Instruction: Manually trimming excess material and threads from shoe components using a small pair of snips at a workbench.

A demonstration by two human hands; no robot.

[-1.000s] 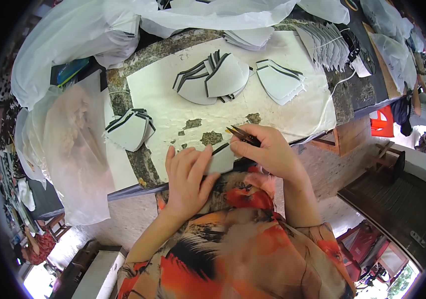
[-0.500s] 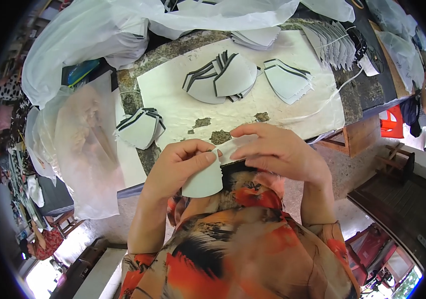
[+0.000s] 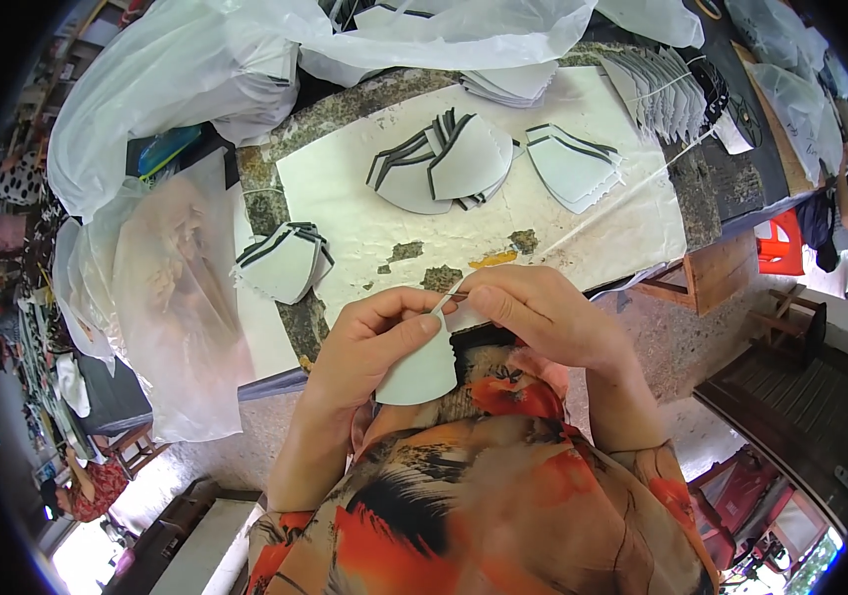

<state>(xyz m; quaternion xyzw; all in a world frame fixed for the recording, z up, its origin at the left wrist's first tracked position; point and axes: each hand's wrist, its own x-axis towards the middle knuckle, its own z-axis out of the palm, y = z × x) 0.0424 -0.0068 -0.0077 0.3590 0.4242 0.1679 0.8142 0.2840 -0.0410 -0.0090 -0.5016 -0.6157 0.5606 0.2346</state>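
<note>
At the table's near edge, my left hand is closed, thumb on top, on a pale curved fabric panel that hangs down from it. My right hand touches the left fingertips and pinches a narrow white strip at the panel's upper corner. Its inner fingers are partly hidden. Just beyond the right knuckles lies a small yellow thing, mostly too covered to name. Farther off, a fanned pile of dark-edged panels rests on a white sheet, with a smaller stack to its right.
Another panel stack sits at the left by clear plastic bags. Large plastic sheeting covers the back left. A white cord crosses the sheet near a row of grey panels. A wooden stool stands right.
My right hand has moved in to the left and closed by pinching the strip, its fingers formerly spread. The panel has shifted slightly right and down, and the yellow thing has come into sight.
</note>
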